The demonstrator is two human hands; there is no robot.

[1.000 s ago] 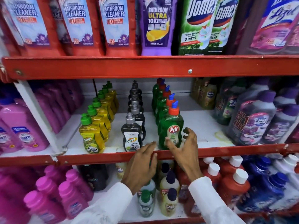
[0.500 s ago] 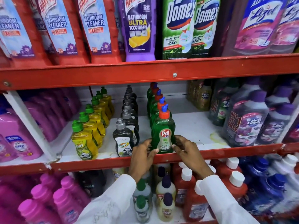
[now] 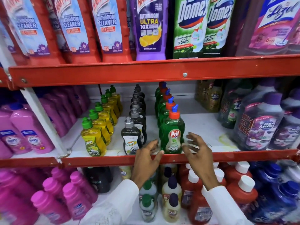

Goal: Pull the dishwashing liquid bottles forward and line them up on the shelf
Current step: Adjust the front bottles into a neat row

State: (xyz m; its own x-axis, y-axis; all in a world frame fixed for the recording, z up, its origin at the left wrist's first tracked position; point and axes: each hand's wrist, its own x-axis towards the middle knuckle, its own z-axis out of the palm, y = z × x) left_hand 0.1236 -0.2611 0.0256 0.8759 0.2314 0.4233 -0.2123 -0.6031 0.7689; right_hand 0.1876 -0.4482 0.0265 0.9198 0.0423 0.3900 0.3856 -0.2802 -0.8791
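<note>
Half a second ago both hands were clasping the front green bottle; now they have let go and drawn slightly apart, fingers spread and holding nothing. A person's left hand (image 3: pixel 146 157) hovers at the red shelf edge (image 3: pixel 243 157), its fingertips just beside the bottle's lower left. Their right hand (image 3: pixel 197 149) hangs open just to the bottle's right, apparently not touching it.

That green bottle (image 3: pixel 172 135) stands upright at the very front of the middle shelf, between the two hands, with its long axis vertical. It has a red cap and blue spout, and its label reads "Pril" and "Lime". A row of matching bottles runs straight back behind it. Both hands sit about equally near.

To the left stand two more rows running front to back: grey-capped black bottles (image 3: pixel 131 138) and green-capped yellow bottles (image 3: pixel 93 140), both labelled "Super". Above, larger bottles read "Bathroom Cleaner", "Bathroom Ultra 10X", "Domex" and "Lizol".
</note>
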